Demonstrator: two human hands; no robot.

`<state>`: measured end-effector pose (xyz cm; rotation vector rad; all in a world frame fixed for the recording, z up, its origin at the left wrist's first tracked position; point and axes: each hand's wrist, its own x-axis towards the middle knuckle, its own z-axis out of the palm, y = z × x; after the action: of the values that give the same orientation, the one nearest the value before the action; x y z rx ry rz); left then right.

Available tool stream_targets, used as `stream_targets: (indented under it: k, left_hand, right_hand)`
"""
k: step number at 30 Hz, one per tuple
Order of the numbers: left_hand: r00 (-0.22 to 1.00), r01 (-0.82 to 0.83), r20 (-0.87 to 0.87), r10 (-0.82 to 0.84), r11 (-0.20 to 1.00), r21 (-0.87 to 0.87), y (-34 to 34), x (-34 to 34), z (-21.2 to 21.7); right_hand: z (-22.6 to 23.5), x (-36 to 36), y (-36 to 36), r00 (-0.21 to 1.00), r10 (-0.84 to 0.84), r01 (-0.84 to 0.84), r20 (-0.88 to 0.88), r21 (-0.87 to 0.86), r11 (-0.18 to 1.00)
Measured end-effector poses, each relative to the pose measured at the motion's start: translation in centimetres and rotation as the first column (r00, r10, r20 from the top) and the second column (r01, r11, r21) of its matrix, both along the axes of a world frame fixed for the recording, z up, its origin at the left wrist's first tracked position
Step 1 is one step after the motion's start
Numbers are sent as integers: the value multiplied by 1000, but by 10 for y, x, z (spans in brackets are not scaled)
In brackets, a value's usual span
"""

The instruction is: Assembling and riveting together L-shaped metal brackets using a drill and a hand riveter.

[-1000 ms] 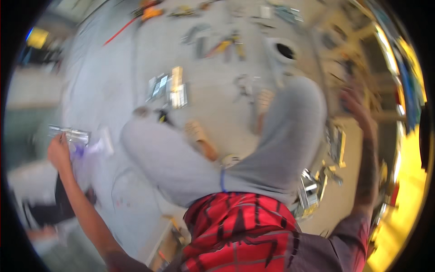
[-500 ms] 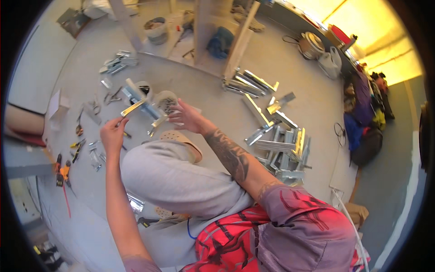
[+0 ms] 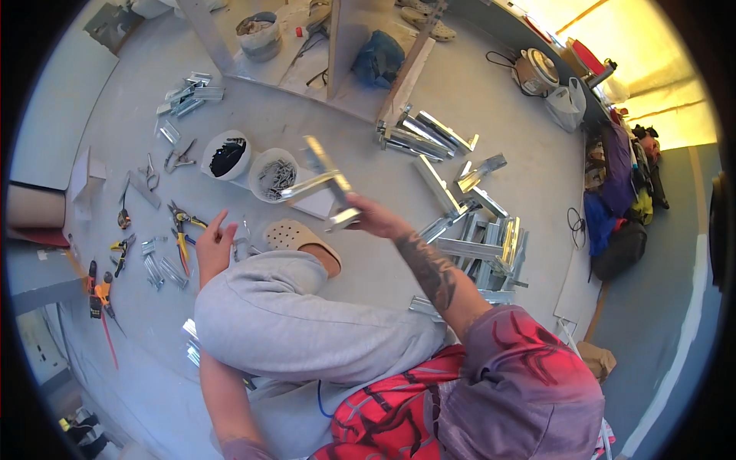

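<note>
Our right hand (image 3: 373, 220) has its fingers clamped on a metal bracket assembly (image 3: 322, 184), held up above the floor (image 3: 491, 100), over the white bowl of screws (image 3: 274, 175). Left hand (image 3: 212, 247) empty, fingers loosely spread, hovering by the yellow-handled pliers (image 3: 181, 230). Grey-trousered knee (image 3: 291, 322) below; metal profile pile (image 3: 483, 238) sits to the right.

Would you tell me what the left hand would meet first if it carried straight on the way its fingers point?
Probably the white tub of screws; the left hand points up-right toward it, though depth is unclear.
</note>
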<state>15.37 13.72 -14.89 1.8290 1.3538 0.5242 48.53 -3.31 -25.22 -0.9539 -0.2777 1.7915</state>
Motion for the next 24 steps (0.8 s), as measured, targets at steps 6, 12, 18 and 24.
stream_targets:
  k: [6, 12, 18, 24]
  left_hand:
    - [940, -272, 25, 342, 788, -552, -61, -68, -52]
    - [917, -381, -103, 385, 769, -513, -107, -132, -83]
    - [894, -446, -199, 400, 764, -466, -141, -161, -106]
    - [862, -506, -257, 436, 759, -410, -165, -179, -116]
  right_hand:
    - [-38, 109, -83, 960, -6, 46, 279, -137, 989]
    - [-47, 173, -82, -103, -37, 397, 994, 75, 915]
    - [-101, 202, -91, -264, 239, 192, 934, -192, 962]
    - [-108, 200, -94, -229, 446, 275, 865, -382, 882]
